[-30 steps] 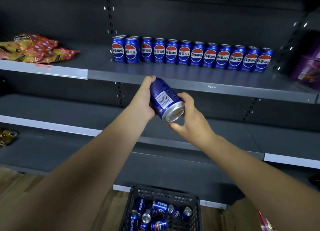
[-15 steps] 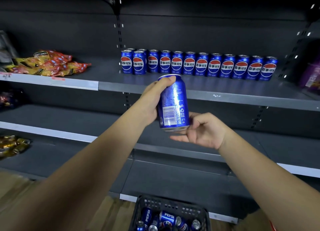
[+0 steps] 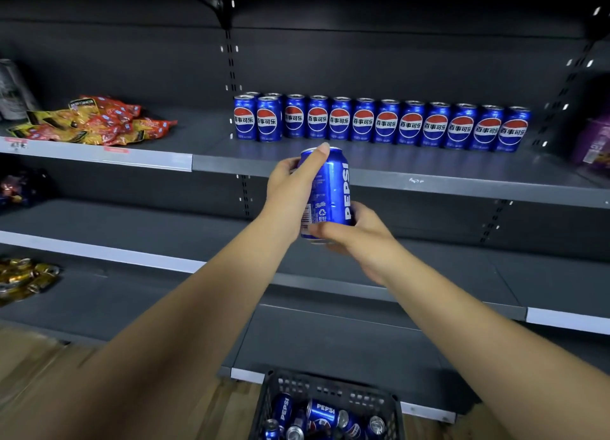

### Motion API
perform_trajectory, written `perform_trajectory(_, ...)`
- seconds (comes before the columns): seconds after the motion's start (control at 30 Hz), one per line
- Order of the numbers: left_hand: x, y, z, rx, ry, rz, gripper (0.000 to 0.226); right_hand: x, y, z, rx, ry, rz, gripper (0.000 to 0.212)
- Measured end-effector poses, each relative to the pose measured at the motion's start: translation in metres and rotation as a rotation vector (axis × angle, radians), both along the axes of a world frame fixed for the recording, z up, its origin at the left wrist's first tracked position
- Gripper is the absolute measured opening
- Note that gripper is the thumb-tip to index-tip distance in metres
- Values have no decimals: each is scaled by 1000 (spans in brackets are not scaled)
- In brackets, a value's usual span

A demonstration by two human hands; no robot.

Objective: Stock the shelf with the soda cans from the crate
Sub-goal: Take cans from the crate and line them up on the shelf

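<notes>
1. I hold the soda can (image 3: pixel 330 192) upright in front of me, just below the front edge of the shelf (image 3: pixel 429 180) and not on it. "PEPSI" runs up its blue side in white letters. Left of that are a recycling mark, small print too fine to read and part of a barcode.
2. My left hand (image 3: pixel 287 192) wraps the can from nine o'clock, with one fingertip reaching its top rim.
3. My right hand (image 3: pixel 358 238) curls round the can's base from five o'clock, thumb across the lower front.
4. At twelve to two o'clock of the can, a row of cans (image 3: pixel 386 123) stands upright side by side on the shelf. Each shows the red, white and blue globe with "百事可乐". Two more stand behind the left end.
5. At six o'clock, low in my view, the black crate (image 3: pixel 330 385) sits on the wooden floor (image 3: pixel 227 406). The loose cans (image 3: pixel 325 413) in it lie on their sides, and two read "PEPSI".
6. At ten o'clock, red and yellow snack bags (image 3: pixel 99 119) lie on the same shelf level; I cannot read their print.
7. At eight o'clock, gold packets (image 3: pixel 26 278) lie on a lower shelf.
8. At three o'clock, a purple box (image 3: pixel 594 142) sits at the far right edge.
</notes>
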State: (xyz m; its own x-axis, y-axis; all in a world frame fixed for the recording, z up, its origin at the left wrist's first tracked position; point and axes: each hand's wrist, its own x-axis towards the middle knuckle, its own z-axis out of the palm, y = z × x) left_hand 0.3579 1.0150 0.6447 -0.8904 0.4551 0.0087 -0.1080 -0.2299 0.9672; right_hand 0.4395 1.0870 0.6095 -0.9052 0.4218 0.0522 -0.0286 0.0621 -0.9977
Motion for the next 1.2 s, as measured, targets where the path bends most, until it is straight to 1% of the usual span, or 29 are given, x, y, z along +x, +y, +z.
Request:
perform_trajectory(0.03,1,-1,0,-12,40,39,48,-1,-5,0,40,22,-62,29)
perform_trajectory(0.07,3,-2,2,-8,85,65,47,-3,-8,0,68,39,-115,31)
perform_trajectory(0.17,9,-4,11,-1,202,63,46,-4,-15,6,131,41,-175,50)
perform_trajectory(0.2,12,-5,15,-8,219,62,45,-3,-16,9,159,47,-171,53)
perform_trajectory(0.37,7,-15,26,33,177,37,46,-5,-21,17,219,30,-116,57)
perform_trajectory(0.43,4,-20,28,33,157,28,46,-9,-20,20,162,29,-23,63)
perform_trajectory(0.53,-3,-30,33,58,125,0,40,-12,-13,25,-89,85,238,70)
perform_trajectory(0.6,-7,-39,37,116,44,-36,41,-11,-9,28,-244,51,400,86)
perform_trajectory(0.63,-9,-43,38,142,21,-68,49,-11,-8,28,-290,36,464,94)
perform_trajectory(0.67,-10,-47,38,153,20,-100,57,-12,-9,25,-321,40,510,93)
perform_trajectory(0.73,-10,-52,37,157,40,-128,63,-14,-15,23,-337,74,521,74)
perform_trajectory(0.8,-11,-54,36,153,48,-111,56,-16,-26,23,-287,106,420,58)
perform_trajectory(0.83,-10,-55,36,145,58,-84,51,-17,-31,23,-234,112,343,57)
perform_trajectory(0.9,-8,-55,35,103,126,-15,44,-19,-38,21,-124,107,210,61)
perform_trajectory(0.97,-6,-56,31,68,218,36,44,-17,-44,17,-88,114,183,60)
perform_trajectory(1.07,-3,-60,28,81,298,58,52,-13,-44,13,-91,119,252,65)
perform_trajectory(1.1,-4,-62,28,89,303,43,51,-12,-42,13,-113,118,286,69)
perform_trajectory(1.17,-5,-65,31,135,276,-29,41,-11,-36,14,-176,106,380,80)
perform_trajectory(1.2,-5,-66,32,163,248,-71,36,-11,-34,16,-205,98,421,82)
